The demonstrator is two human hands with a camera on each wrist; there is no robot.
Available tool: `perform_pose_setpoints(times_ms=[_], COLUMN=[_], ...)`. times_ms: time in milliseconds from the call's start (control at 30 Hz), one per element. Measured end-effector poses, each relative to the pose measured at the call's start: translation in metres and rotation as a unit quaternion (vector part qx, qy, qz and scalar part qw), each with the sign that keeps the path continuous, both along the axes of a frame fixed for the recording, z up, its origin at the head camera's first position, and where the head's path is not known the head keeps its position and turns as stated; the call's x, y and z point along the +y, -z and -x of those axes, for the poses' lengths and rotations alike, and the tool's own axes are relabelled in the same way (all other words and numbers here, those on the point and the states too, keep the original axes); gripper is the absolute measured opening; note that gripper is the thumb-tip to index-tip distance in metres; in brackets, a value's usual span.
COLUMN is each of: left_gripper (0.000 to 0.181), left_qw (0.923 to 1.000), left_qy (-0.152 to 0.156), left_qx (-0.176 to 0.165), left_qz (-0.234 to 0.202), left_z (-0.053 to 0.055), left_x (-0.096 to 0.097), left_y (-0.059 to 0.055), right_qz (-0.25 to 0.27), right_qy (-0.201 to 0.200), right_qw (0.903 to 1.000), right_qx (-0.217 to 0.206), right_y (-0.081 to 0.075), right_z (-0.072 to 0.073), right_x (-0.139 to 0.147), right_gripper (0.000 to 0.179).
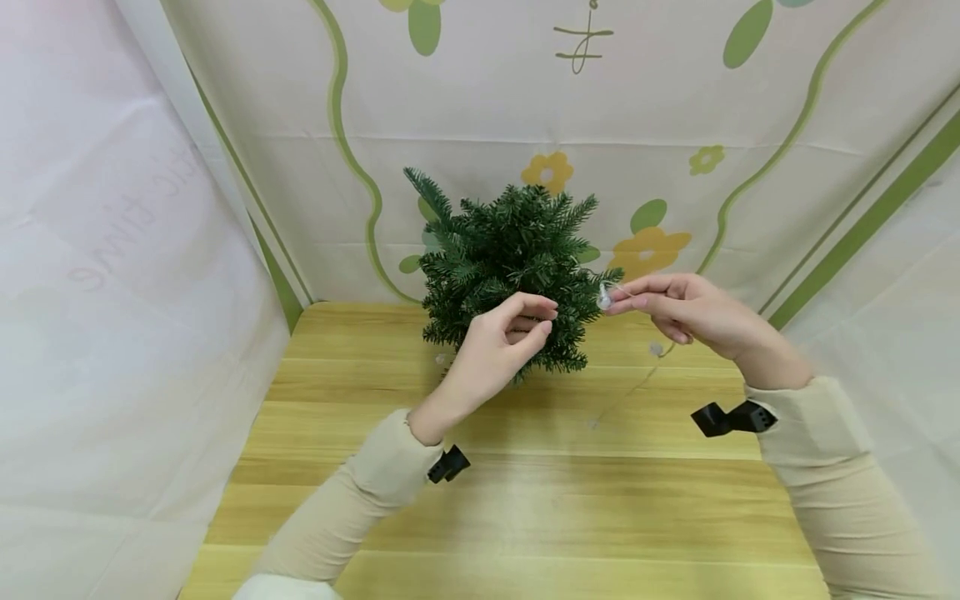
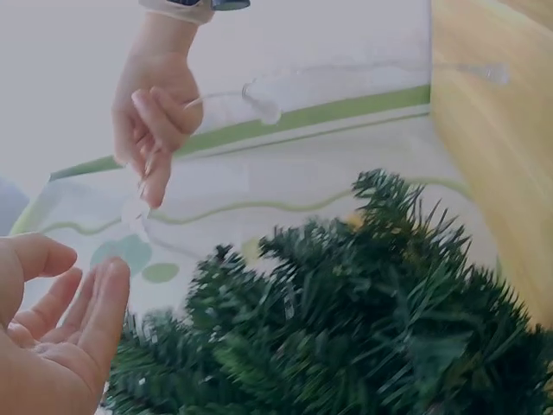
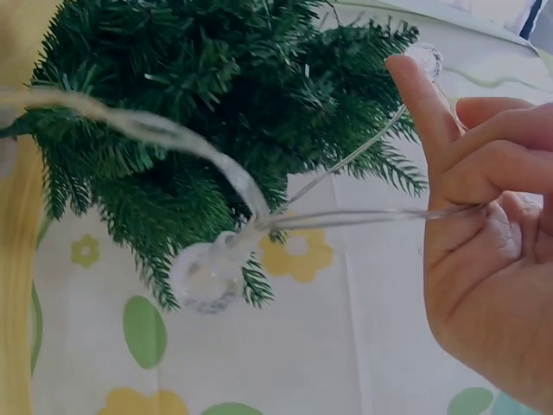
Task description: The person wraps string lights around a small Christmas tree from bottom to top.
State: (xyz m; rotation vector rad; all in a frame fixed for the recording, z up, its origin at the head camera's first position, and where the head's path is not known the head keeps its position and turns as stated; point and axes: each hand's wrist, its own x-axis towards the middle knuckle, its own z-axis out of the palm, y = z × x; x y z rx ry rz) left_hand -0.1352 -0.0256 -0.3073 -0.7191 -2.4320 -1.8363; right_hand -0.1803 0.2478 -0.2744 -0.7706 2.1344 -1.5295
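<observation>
A small green artificial Christmas tree [image 1: 510, 242] stands toward the back of the wooden table. My right hand [image 1: 697, 312], at the tree's right side, pinches the clear wire of a string light, with a clear bulb [image 1: 604, 297] at the fingertips. From that hand the wire trails down to another bulb [image 1: 656, 349] and on toward the table. A large round bulb [image 3: 207, 278] hangs on the wire in the right wrist view. My left hand [image 1: 495, 337] hovers in front of the tree, fingers loosely bent, with a gap to the thumb. Nothing is seen in it in the left wrist view.
Another small clear bulb [image 1: 440, 359] shows at the tree's lower left. The wooden table [image 1: 525, 517] reaches back to a printed cloth wall [image 1: 465, 100] with flowers and green lines. White cloth sides [image 1: 135, 333] flank the table.
</observation>
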Motion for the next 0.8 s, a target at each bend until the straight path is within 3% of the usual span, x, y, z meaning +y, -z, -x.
perform_pose_setpoints(times_ms=[267,467,800], left_gripper=[0.039,0.037,0.038], left_qw=[0.9987,0.9979,0.9948], left_qy=[0.013,-0.005,-0.016], left_qx=[-0.024,-0.025,0.029], left_qz=[0.042,0.060,0.096], left_z=[0.002,0.005,0.007], left_x=[0.015,0.020,0.024], left_y=[0.007,0.009,0.014], right_qz=[-0.003,0.000,0.026], right_qy=[-0.020,-0.039,-0.080], right_qw=[0.9996,0.9990,0.9961], right_qx=[-0.017,-0.022,-0.027], right_y=[0.013,0.018,0.018], right_z=[0.002,0.002,0.000], right_x=[-0.009,-0.015,-0.020], right_gripper=[0.030,0.030,0.034])
